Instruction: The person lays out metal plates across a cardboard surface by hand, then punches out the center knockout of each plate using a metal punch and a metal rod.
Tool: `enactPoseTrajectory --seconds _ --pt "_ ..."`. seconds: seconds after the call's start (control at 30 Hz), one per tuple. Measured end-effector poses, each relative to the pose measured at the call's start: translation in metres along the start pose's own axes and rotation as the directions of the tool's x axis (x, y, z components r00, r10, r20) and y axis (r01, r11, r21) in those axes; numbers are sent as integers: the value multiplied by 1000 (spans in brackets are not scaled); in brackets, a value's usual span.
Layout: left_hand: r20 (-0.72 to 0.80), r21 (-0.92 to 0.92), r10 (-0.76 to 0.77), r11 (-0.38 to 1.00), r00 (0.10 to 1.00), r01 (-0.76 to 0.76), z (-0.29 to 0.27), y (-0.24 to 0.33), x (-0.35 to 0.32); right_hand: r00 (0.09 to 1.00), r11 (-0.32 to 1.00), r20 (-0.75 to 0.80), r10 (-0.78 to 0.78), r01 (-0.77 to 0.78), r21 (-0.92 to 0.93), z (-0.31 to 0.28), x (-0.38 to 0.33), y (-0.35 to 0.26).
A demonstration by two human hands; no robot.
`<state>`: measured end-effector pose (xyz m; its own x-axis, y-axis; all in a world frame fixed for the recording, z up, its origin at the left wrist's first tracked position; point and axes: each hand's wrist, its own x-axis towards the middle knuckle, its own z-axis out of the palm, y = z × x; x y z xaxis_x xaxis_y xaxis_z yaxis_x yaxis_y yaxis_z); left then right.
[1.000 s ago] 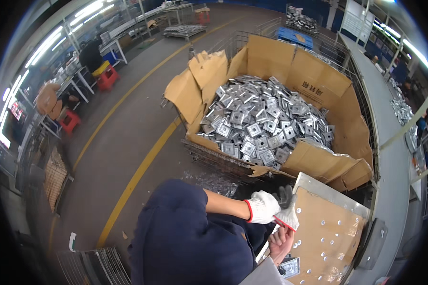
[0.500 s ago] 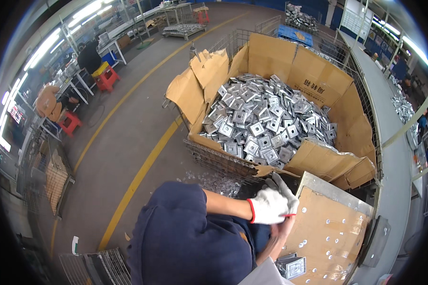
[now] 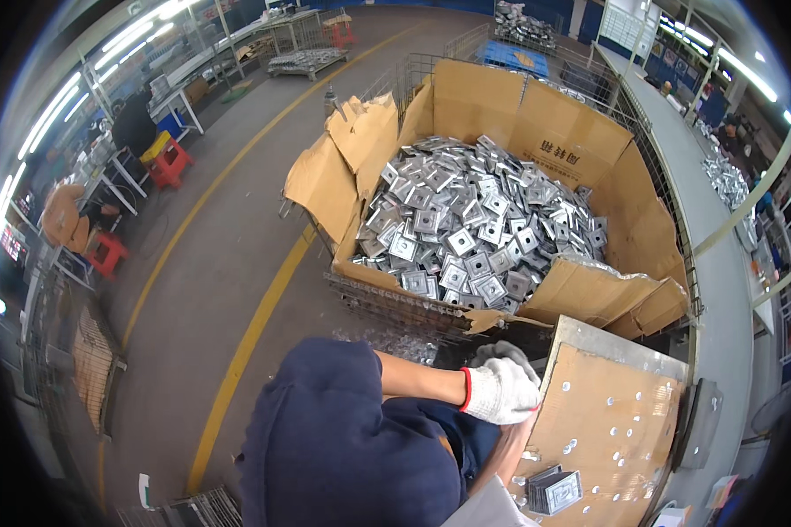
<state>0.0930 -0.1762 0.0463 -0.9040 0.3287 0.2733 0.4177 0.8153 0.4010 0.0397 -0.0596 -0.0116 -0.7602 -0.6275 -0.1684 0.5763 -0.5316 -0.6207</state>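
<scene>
My left hand (image 3: 503, 391), in a white knit glove with a red cuff, is closed over my right hand at its wrist and glove cuff. Grey gloved fingers (image 3: 505, 353) of my right hand show behind it, curled in part. The left hand covers most of the right one, and its bare forearm (image 3: 507, 457) rises from below. Both hands are beside the left edge of a cardboard-covered worktop (image 3: 602, 413). A short stack of square metal plates (image 3: 555, 492) stands on the worktop, apart from the hands.
Ahead, a big cardboard-lined wire cage (image 3: 580, 299) holds a heap of square metal plates with holes (image 3: 475, 233). Small pale discs (image 3: 619, 456) are scattered on the worktop. A long grey bench (image 3: 721, 263) runs along the right. Red stools (image 3: 169, 167) stand far left.
My right hand's grey fingers, pointing forward and extended before, are now curled behind the left hand. The view has shifted slightly; the plate stack stays on the worktop.
</scene>
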Motion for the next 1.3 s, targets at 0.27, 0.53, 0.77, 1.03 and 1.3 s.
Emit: enactPoseTrajectory --seconds 0.27,0.53,0.77,1.03,1.3 --pt "125 -110 60 993 990 -47 -6 2 0 994 997 -100 -50 56 59 63 -28 -19" --pt "141 -209 286 944 948 -254 1 21 2 865 968 -437 -248 234 -87 2 -32 0" --pt "544 -348 455 887 705 -304 23 62 29 875 874 -238 -421 461 151 -66 -93 -21" --pt "399 -610 886 449 237 -653 35 165 29 287 369 -421 -860 921 -126 -14 -224 -37" --pt "142 -698 981 4 -134 -716 60 232 -23 -201 -294 -343 -918 923 248 -5 -351 32"
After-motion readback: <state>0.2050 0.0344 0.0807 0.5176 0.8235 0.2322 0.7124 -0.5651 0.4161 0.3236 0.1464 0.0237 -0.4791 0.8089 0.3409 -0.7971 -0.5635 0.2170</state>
